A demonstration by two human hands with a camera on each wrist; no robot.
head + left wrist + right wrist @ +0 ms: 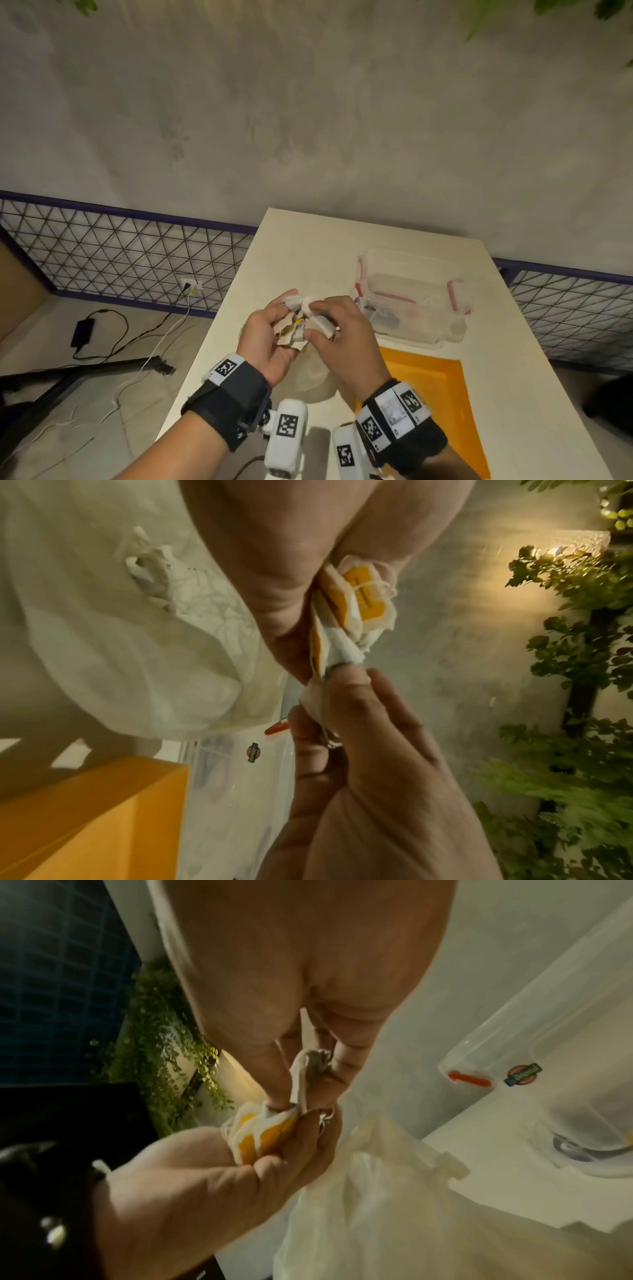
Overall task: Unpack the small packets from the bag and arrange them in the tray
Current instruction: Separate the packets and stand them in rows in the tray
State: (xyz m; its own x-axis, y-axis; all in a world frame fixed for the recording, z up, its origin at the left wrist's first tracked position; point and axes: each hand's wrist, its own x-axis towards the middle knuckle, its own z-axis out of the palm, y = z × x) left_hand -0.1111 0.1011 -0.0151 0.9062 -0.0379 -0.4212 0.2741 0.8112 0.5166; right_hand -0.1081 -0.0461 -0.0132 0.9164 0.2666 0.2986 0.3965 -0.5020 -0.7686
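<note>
Both hands raised above the table (342, 240), working one clump of small packets (296, 325). Left hand (270, 337) curled round the clump, white-and-yellow wrappers bunched between thumb and fingers (274, 593). Right hand (342, 329) pinching a white strip of wrapping (315, 696) at the clump's edge, thumb against fingertips (284, 1088). Looks like teasing one packet free from the bunch; hard to tell whether the strip belongs to a packet or to loose wrapping.

Bag (317, 377) slumped on the table right under the hands, thin and pale, mouth crumpled. Orange tray (428, 387) on the table just right of the bag, nearer the person than the clear box (411, 294) with red clips. No packet seen in the visible part of the tray, so likely early in the task.

To do this step well:
- Keep left grip firm but not crushing; packets soft, thin wrappers probably tear easily.
- Pull with right hand slowly, straight away from the clump, not twisting; strings visible on the yellow labels (363, 593) may snag.
- Take a single packet, check nothing trails after it.
- Carry right, toward the tray, lay flat against a wall, leave room for rows.
- Avoid dropping loose packets back into the bag beneath.
</note>
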